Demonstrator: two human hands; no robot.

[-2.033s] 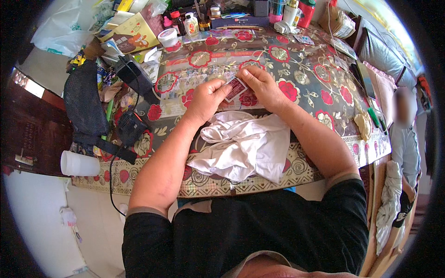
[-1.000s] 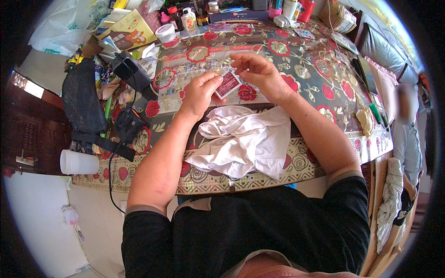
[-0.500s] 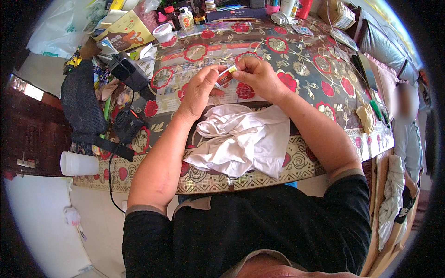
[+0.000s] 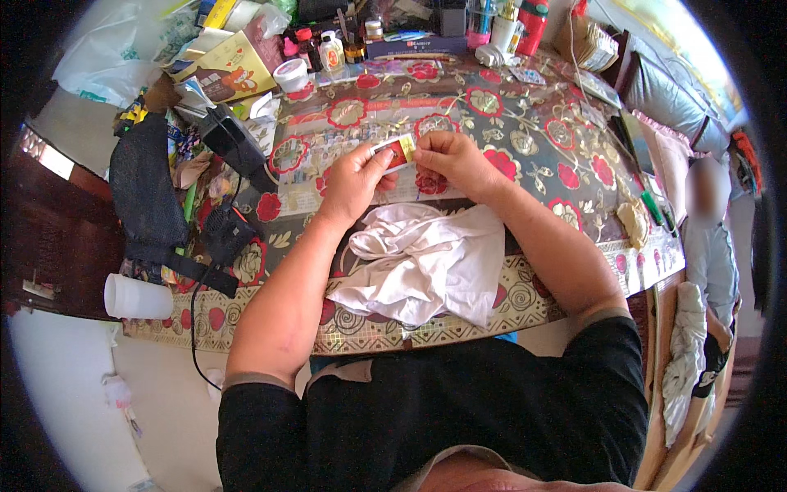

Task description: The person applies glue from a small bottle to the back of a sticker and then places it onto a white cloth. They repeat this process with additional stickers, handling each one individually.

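A small flat packet, red and white with a yellow end, is held over the flowered table cover. My left hand grips its left side between thumb and fingers. At the yellow end, my right hand is closed in a pinch on the packet's edge; the fingertips hide what lies between them. Below both hands, a crumpled white cloth lies near the table's front edge, touched by neither hand.
Bottles and a white tub line the back. On the left are a yellow box, a black device with a cable and a white cup. Green-handled tools lie at right. Another person is at far right.
The packet has turned flatter, showing more of its red and white face. My hands sit slightly lower in the view, and the right fingers have moved along its yellow end.
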